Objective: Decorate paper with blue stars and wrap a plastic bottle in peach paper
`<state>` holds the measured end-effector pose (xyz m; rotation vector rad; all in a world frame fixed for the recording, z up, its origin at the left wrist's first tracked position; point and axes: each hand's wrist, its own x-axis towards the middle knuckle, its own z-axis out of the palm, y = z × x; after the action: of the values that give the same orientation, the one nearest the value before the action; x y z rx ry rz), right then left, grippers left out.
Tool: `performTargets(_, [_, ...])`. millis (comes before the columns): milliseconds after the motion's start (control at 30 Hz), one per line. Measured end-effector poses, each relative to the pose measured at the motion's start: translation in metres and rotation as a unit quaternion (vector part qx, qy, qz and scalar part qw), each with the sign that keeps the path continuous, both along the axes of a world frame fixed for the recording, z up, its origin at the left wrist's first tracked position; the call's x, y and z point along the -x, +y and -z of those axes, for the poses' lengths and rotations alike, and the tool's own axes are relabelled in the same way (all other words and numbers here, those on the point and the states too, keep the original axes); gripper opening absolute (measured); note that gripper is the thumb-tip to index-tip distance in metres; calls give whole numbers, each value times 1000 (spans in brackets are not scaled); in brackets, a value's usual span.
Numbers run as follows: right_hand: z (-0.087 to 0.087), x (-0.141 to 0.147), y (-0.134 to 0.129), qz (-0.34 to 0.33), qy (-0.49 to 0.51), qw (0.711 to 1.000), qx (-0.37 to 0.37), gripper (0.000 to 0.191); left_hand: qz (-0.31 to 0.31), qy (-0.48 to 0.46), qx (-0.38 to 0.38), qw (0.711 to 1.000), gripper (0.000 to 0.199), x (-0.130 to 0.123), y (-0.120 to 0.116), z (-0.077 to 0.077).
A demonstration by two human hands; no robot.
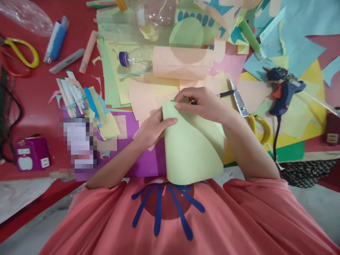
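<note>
A light green sheet of paper (195,152) curves down toward my body, its lower edge rounded over in front of my shirt. My left hand (152,129) grips its left edge near the top, thumb lying on the front face. At the top edge, my right hand (198,102) has its thumb and fingers pinched on the paper. A dark pen (225,94) appears tucked in the same hand, its shaft sticking out to the right. Just beyond lies a plastic bottle (140,60) with a blue cap, wrapped in peach paper (183,62).
To the right are yellow-handled scissors (241,102) and a blue glue gun (285,92) with a cord. Markers (60,39), another pair of scissors (23,51), a blurred phone-like object (79,141) and a purple power box (32,154) lie left. Paper scraps cover the far side.
</note>
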<state>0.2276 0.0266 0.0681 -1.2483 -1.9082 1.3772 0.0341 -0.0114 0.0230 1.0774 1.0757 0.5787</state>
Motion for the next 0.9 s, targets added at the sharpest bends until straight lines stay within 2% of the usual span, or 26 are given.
performTargets(100, [9,0,-3,28,30,999,9,10,-45,12,72,996,47,2,4,-5])
performTargets(233, [19,-5,-6,40,76,996,34,30,-66,-13,120,990,41,1,8,-10])
performTargets(300, [21,-6,-7,40,90,994,52,32,-59,-14,102,993,39,2,8,-9])
performTargets(500, [22,-3,-11,28,103,993,58,20,-38,-21,-45,998,43,4,9,-2])
performTargets(633, [22,-2,-13,44,96,992,67,10,-57,-54,-57,995,46,3,11,-2])
performTargets(900, [18,-7,-12,52,54,990,122,12,-109,-53,-97,988,53,4,10,-3])
